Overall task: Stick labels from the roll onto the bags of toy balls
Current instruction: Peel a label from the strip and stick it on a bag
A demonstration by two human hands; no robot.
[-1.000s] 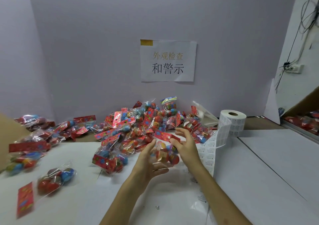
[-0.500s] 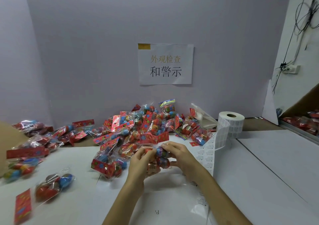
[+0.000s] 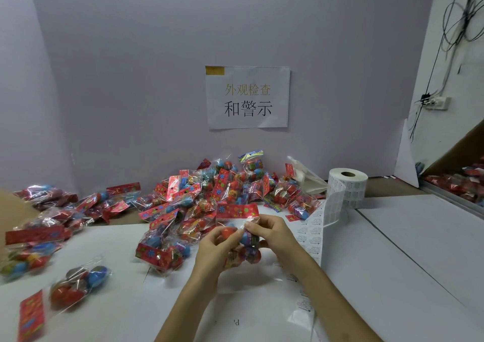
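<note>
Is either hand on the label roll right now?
No, the left hand and right hand both grip one bag of toy balls, while the label roll stands untouched to their right.

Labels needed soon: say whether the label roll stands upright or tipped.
Upright: the label roll stands on end, core hole facing up.

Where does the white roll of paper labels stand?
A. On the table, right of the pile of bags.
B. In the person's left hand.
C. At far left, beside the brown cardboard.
A: the white roll of paper labels stands upright on the white table, right of the pile of clear bags of toy balls; the left hand holds a bag.
</note>
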